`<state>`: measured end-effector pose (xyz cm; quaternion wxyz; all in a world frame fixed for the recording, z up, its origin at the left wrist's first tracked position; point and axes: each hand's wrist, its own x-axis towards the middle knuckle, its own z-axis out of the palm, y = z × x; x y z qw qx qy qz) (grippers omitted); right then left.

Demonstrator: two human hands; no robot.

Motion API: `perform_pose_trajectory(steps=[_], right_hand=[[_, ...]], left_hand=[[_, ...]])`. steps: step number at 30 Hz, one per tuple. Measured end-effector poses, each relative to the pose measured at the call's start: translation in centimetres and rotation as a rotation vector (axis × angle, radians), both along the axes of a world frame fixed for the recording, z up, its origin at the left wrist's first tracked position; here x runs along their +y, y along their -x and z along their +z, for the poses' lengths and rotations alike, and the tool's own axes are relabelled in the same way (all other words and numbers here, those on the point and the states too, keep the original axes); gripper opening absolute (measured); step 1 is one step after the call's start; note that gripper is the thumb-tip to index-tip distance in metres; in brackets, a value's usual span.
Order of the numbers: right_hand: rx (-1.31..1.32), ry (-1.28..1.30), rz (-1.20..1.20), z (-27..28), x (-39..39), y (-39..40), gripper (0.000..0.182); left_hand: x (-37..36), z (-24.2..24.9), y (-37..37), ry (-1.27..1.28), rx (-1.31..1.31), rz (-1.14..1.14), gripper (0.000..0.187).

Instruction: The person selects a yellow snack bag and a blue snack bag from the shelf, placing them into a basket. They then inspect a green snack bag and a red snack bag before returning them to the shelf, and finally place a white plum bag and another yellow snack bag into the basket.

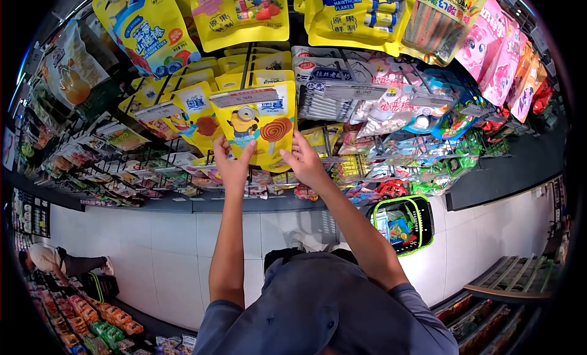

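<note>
Hanging from a rack peg, the yellow lollipop pouch [260, 125] sits pinched at its lower corners between the left hand [232, 165] and right hand [306, 162].

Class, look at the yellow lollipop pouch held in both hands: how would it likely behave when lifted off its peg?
The yellow lollipop pouch looks like thin glossy film, so probably floppy and somewhat slippery. It hangs flat among similar packs, suggesting it is light. The left hand and right hand grip its lower corners, so it may swing or bend.
</note>
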<state>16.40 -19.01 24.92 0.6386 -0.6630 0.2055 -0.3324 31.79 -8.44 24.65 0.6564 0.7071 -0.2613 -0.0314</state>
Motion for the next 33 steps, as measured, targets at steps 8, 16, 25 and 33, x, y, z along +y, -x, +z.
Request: perform_pose_trajectory(steps=[8, 16, 25, 33], right_hand=[[0.057, -0.292, 0.198, 1.3, -0.8, 2.2, 0.035], [0.01, -0.324, 0.242, 4.0, 1.6, 3.6, 0.041], [0.052, -0.359, 0.155, -1.7, 4.4, 7.8, 0.046], [0.107, -0.58, 0.158, -5.2, 7.1, 14.0, 0.047]], left_hand=[[3.2, 1.3, 0.7, 0.108, 0.431, -0.422, 0.038], [4.8, 3.3, 3.5, 0.209, 0.524, -0.436, 0.033], [7.3, 0.4, 4.3, 0.153, 0.475, -0.55, 0.035], [6.7, -1.5, 8.9, 0.078, 0.75, -0.617, 0.03]])
